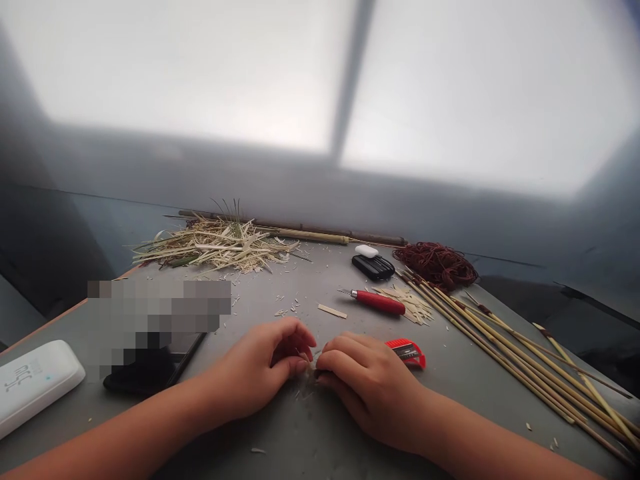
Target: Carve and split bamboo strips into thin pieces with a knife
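My left hand (263, 367) and my right hand (363, 383) rest on the grey table (310, 440), fingertips meeting in the middle. Both are closed in a pinch around a small thin sliver (313, 367) that is mostly hidden between the fingers. A red utility cutter (410, 351) lies just behind my right hand, touching or nearly touching its knuckles. Small pale shavings (303, 393) lie under the fingertips.
A red-handled knife (376, 301), a short wooden strip (333, 311), a pile of bamboo shavings (215, 245), long bamboo sticks (520, 357), a red cord bundle (436, 263), a black case (373, 267), a white device (33, 385) and a dark phone (150, 373) lie around.
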Demonstrator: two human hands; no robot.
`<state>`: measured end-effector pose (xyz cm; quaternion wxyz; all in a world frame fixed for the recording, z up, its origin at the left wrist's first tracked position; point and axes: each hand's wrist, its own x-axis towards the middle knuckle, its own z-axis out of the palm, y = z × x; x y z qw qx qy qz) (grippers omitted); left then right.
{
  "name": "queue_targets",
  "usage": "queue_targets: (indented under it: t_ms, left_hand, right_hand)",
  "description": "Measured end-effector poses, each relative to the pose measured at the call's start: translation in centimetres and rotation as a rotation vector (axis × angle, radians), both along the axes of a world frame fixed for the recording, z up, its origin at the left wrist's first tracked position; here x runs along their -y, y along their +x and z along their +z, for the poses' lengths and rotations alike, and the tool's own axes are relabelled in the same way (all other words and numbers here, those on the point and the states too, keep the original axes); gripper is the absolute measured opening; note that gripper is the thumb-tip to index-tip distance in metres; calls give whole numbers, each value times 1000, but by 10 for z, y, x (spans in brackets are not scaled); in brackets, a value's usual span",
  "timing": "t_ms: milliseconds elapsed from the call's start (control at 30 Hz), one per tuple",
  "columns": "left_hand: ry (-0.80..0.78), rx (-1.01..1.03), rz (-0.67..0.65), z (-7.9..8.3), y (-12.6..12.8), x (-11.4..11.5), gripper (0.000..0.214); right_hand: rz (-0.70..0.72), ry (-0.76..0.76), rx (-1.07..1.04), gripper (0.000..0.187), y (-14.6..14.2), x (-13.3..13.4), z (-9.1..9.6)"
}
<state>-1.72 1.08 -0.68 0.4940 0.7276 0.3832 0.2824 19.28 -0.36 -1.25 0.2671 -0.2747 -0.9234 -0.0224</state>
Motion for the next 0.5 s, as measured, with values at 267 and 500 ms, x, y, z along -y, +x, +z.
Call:
queue_targets:
  t_ms: [267, 500]
  left_hand:
    - [-36, 11, 33, -3, 4, -5, 13]
    - [7, -50, 76, -4, 3, -6, 26]
  right_hand:
    - [26, 16, 22, 19, -3, -3, -5]
    - [79, 58, 42, 23, -2, -7, -5]
